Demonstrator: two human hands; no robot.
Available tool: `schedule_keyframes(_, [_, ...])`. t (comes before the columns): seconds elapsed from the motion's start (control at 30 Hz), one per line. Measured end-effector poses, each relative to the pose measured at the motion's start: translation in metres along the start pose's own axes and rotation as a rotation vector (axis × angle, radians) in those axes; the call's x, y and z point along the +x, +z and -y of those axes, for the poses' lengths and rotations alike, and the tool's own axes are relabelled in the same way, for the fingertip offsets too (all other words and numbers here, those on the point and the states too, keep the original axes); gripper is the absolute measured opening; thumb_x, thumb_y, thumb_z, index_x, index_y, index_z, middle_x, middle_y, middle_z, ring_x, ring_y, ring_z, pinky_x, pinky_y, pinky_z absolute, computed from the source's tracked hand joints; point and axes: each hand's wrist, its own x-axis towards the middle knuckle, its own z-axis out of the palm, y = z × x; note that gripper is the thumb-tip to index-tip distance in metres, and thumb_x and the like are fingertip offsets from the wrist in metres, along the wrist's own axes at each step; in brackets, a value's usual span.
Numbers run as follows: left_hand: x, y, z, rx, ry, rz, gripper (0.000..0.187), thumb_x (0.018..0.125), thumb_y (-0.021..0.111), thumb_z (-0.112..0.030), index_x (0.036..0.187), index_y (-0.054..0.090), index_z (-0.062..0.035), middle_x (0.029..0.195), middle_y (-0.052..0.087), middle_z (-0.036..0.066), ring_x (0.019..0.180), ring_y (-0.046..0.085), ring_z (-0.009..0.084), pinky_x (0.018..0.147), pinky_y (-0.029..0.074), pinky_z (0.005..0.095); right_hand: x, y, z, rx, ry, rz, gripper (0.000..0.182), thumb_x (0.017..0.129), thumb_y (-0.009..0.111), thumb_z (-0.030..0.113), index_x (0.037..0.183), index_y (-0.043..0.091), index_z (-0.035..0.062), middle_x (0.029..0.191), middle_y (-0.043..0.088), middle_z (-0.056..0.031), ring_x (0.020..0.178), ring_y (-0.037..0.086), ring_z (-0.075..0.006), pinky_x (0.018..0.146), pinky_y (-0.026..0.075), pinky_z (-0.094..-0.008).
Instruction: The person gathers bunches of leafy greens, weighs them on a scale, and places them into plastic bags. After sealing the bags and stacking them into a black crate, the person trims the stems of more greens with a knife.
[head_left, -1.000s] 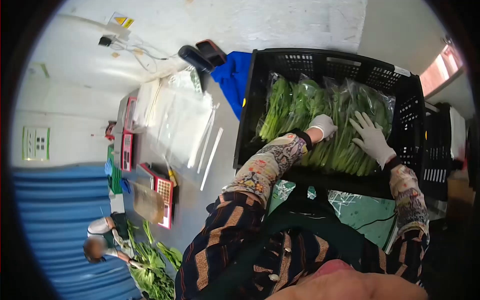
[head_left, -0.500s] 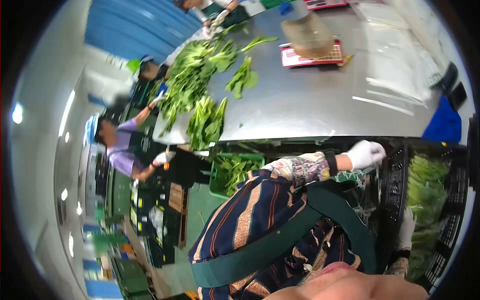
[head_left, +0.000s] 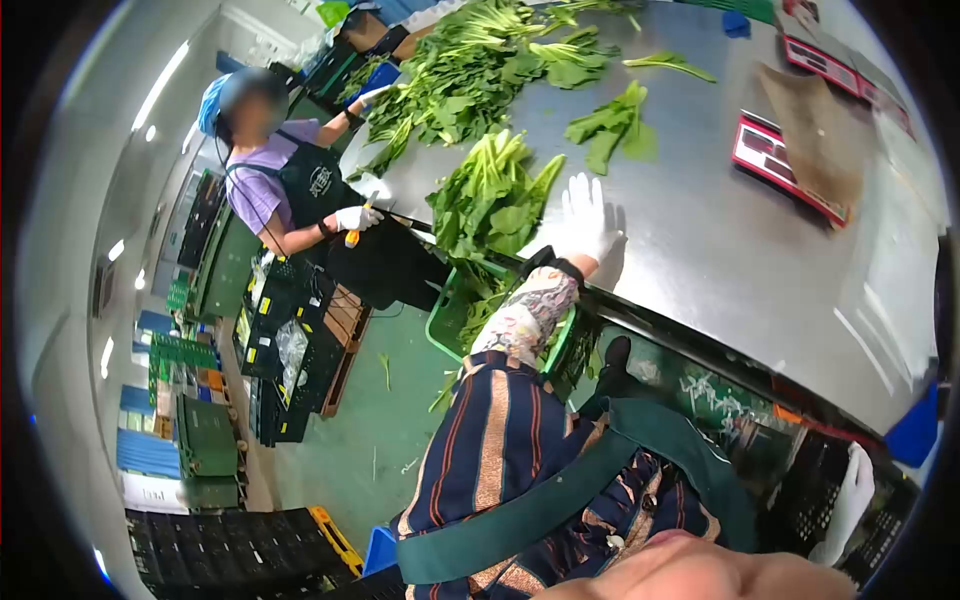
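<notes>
1. Green floor (head_left: 330, 470), seen below and beside the work area.
2. Metal table (head_left: 690, 240), broad and bare-topped in its middle; stretched across the upper right.
3. Co-worker (head_left: 285, 190), stood at the table's far left end; dressed in a purple top, dark apron and blue headwear. Gloves are worn, and a small tool with an orange part (head_left: 352, 238) is held in one hand.
4. Large heap of leafy greens (head_left: 450, 85), spread on the table before the co-worker.
5. Black crate (head_left: 885, 535), placed at lower right, partly cut off by the dark border.
6. Green basket (head_left: 445, 322), set low beside the table edge; greens are contained in it.
7. Smaller pile of leafy greens (head_left: 490, 200), laid at the near table edge, just beside the left hand.
8. Red-and-white scale (head_left: 770, 160), rested on the table; partly covered by a brown curved tray (head_left: 815, 135).
9. Left hand (head_left: 587, 222), white-gloved; held open, fingers extended, at the near table edge. Nothing is gripped; contact with the tabletop cannot be told.
10. Right hand (head_left: 848, 503), white-gloved, located at the black crate; whether it is open or closed cannot be told.
11. Loose leafy stem (head_left: 670, 66), laid apart on the table.
</notes>
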Motion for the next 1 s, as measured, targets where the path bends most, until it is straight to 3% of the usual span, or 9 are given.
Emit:
schedule_keyframes(0.23, [0.091,0.024,0.175,0.107,-0.139,-0.058,0.125,0.046,0.085,-0.043,0.140,0.014,-0.0006,0.142,0.016,0.027,0.134,0.011,0.0428,0.109,0.010,0.0531,0.093,0.181,0.200,-0.038,-0.525,0.291,0.015,0.084,0.052,0.003,0.092,0.062,-0.0038,0.091,0.063,-0.0182,0.085,0.061,-0.0317,0.077,0.047,-0.0353])
schedule_keyframes(0.43, [0.115,0.040,0.332,-0.075,-0.659,0.355,0.147,0.036,0.089,-0.046,0.141,-0.004,0.0012,0.146,0.003,0.028,0.134,0.010,0.0423,0.110,0.020,0.0397,0.139,0.271,0.316,0.025,-0.632,0.445,0.012,0.083,0.054,0.006,0.089,0.063,0.0004,0.090,0.064,-0.0141,0.086,0.061,-0.0295,0.077,0.047,-0.0344])
schedule_keyframes(0.5, [0.112,0.059,0.370,-0.229,-0.902,0.386,0.143,0.041,0.088,-0.043,0.141,-0.004,0.0027,0.144,0.019,0.025,0.130,0.027,0.0381,0.106,0.029,0.0353,0.145,0.298,0.335,0.110,-0.651,0.499,0.015,0.082,0.056,0.007,0.094,0.063,0.0005,0.090,0.064,-0.0137,0.086,0.060,-0.0296,0.076,0.047,-0.0340])
schedule_keyframes(0.57, [0.102,0.071,0.393,-0.529,-0.836,0.385,0.140,0.043,0.088,-0.039,0.141,-0.004,0.0033,0.139,0.030,0.023,0.125,0.036,0.0347,0.102,0.033,0.0335,0.152,0.327,0.336,0.128,-0.616,0.572,0.017,0.083,0.056,0.009,0.096,0.063,0.0000,0.090,0.064,-0.0143,0.086,0.061,-0.0283,0.076,0.047,-0.0335])
schedule_keyframes(0.6, [0.104,0.067,0.394,-0.824,-0.747,0.366,0.137,0.046,0.088,-0.035,0.141,-0.004,0.0039,0.133,0.041,0.021,0.119,0.045,0.0312,0.098,0.037,0.0318,0.157,0.343,0.337,0.152,-0.584,0.631,0.019,0.084,0.056,0.011,0.099,0.062,-0.0005,0.090,0.064,-0.0149,0.086,0.061,-0.0270,0.076,0.047,-0.0330])
schedule_keyframes(0.63, [0.101,0.068,0.387,-0.614,-0.708,0.280,0.127,0.050,0.086,-0.024,0.140,0.001,0.0057,0.118,0.055,0.018,0.105,0.056,0.0251,0.090,0.044,0.0304,0.163,0.359,0.344,0.288,-0.489,0.709,0.020,0.086,0.056,0.012,0.100,0.062,-0.0011,0.092,0.064,-0.0151,0.087,0.062,-0.0247,0.077,0.047,-0.0325])
schedule_keyframes(0.77, [0.086,0.055,0.323,-1.049,-0.578,0.336,0.086,0.061,0.081,-0.016,0.130,0.033,0.0039,0.109,0.059,0.013,0.095,0.059,0.0206,0.081,0.048,0.0304,0.184,0.464,0.356,0.569,-0.319,0.754,0.034,0.091,0.053,0.019,0.117,0.052,-0.0027,0.112,0.059,-0.0176,0.104,0.056,-0.0212,0.089,0.043,-0.0296])
schedule_keyframes(0.83, [0.071,0.031,0.251,-1.554,-0.747,0.623,0.054,0.072,0.074,-0.016,0.118,0.051,0.0011,0.103,0.062,0.009,0.093,0.059,0.0164,0.080,0.049,0.0291,0.175,0.473,0.397,0.770,-0.183,0.875,0.048,0.091,0.054,0.021,0.129,0.038,-0.0033,0.128,0.048,-0.0184,0.116,0.048,-0.0222,0.095,0.039,-0.0284])
schedule_keyframes(1.0, [0.050,0.027,0.093,-1.869,-0.777,0.578,0.040,0.083,0.063,-0.017,0.118,0.053,-0.0012,0.106,0.061,0.007,0.095,0.058,0.0149,0.082,0.048,0.0283,0.175,0.426,0.404,1.080,-0.051,0.858,0.071,0.081,0.065,0.011,0.137,0.025,-0.0008,0.126,0.046,-0.0116,0.117,0.045,-0.0176,0.097,0.038,-0.0288])
